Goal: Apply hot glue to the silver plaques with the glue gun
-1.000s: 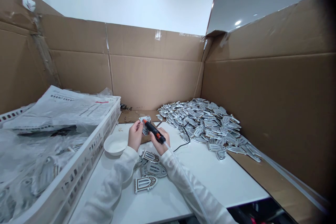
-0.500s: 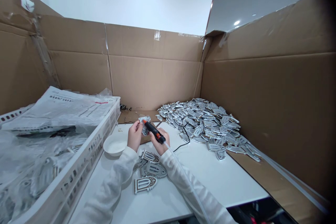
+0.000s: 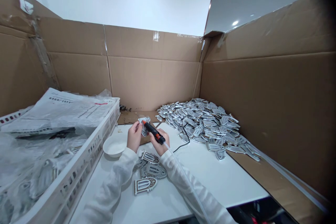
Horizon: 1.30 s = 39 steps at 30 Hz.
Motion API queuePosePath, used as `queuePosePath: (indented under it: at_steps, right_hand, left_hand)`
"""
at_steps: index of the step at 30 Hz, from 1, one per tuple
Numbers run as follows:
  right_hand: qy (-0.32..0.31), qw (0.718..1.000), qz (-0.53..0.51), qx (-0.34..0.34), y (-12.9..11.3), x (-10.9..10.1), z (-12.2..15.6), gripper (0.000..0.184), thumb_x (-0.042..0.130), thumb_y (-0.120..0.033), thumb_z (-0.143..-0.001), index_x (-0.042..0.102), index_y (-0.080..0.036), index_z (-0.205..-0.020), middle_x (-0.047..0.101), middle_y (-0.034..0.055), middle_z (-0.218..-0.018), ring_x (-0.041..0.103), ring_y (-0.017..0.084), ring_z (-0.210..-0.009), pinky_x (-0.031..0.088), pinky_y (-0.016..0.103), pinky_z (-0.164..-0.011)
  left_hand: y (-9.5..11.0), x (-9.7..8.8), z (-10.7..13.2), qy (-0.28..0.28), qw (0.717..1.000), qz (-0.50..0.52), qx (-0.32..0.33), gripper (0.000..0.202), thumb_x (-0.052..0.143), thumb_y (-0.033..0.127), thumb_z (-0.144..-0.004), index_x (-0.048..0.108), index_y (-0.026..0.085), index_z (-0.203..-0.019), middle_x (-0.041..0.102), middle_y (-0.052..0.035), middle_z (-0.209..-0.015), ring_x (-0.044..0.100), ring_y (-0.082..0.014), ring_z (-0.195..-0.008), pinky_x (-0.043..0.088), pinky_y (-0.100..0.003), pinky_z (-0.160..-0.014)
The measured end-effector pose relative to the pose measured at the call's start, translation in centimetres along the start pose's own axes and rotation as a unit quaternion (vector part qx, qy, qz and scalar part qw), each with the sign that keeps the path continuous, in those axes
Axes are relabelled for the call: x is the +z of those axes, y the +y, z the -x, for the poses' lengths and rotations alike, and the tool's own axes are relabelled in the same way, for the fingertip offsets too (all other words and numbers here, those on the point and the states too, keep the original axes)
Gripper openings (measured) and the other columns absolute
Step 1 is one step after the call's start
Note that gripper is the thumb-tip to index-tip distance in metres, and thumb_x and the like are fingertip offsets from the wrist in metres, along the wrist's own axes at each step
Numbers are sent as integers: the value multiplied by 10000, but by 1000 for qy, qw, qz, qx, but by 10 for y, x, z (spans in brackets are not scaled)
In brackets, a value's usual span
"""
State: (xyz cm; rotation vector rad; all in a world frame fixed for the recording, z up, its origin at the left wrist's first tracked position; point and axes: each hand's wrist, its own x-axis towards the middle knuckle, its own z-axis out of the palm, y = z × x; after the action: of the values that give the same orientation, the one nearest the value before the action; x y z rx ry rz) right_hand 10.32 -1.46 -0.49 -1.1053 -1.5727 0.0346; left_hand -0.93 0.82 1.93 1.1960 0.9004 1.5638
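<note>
My left hand (image 3: 134, 135) is closed on a small silver arch-shaped piece (image 3: 144, 124), held up above the white table (image 3: 223, 178). In my right hand (image 3: 160, 143) is a black and orange pen-like tool (image 3: 153, 132), gripped with its orange tip touching that piece. A clear tube (image 3: 183, 175) and a black cord (image 3: 183, 140) run from the tool. A few larger arch-shaped pieces (image 3: 146, 183) lie on the table just below my hands.
A big heap of silver pieces (image 3: 207, 122) covers the table's far right. A small white bowl (image 3: 114, 146) sits left of my hands. A white slotted crate (image 3: 78, 182) holds plastic-wrapped parts under newspaper (image 3: 60, 110). Cardboard walls (image 3: 152, 77) enclose the table.
The view has shifted very slightly. Both hands keep the same hold, with the tool tip still at the small piece.
</note>
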Motion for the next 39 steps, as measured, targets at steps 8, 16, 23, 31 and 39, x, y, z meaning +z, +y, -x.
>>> queuePosePath:
  at_steps: [8,16,23,31,39]
  right_hand:
    - [1,1000,-2,3,0,0,0,198,494,-303,-714,545,-175,-571,470,-3,-514,465,128,-522,347,221,-480]
    - [-5,1000,-1,5,1,0,1,218,497,-313,-718,507,-177,-548,455,-5,-515,469,133,-526,340,226,-486]
    - [-10,1000,10,8,2,1,1,214,491,-313,-720,511,-176,-556,469,-1,-529,474,133,-542,336,228,-507]
    - [-14,999,35,22,-3,-1,0,195,475,-299,-722,549,-170,-597,506,11,-553,484,137,-577,346,224,-539]
    - [23,997,0,74,-3,0,0,218,488,-344,-726,560,-170,-615,531,16,-577,492,142,-590,375,240,-571]
  left_hand:
    - [-1,-1,-1,1,1000,-3,-1,357,605,438,-621,566,135,-805,564,-18,-680,515,-121,-592,461,-200,-492]
    - [0,0,0,-5,1000,4,-2,352,599,430,-632,571,134,-821,570,-23,-706,514,-120,-614,461,-194,-501]
    - [-3,-2,-2,-5,1000,-1,4,347,599,435,-631,562,136,-805,570,-19,-711,514,-118,-616,459,-196,-518]
    - [-4,-2,-2,-9,1000,-20,7,299,541,394,-683,551,142,-843,574,-16,-700,525,-119,-594,448,-190,-483]
    - [-9,-5,-6,-13,996,-74,46,267,547,375,-674,556,159,-830,618,-44,-775,573,-164,-676,474,-242,-557]
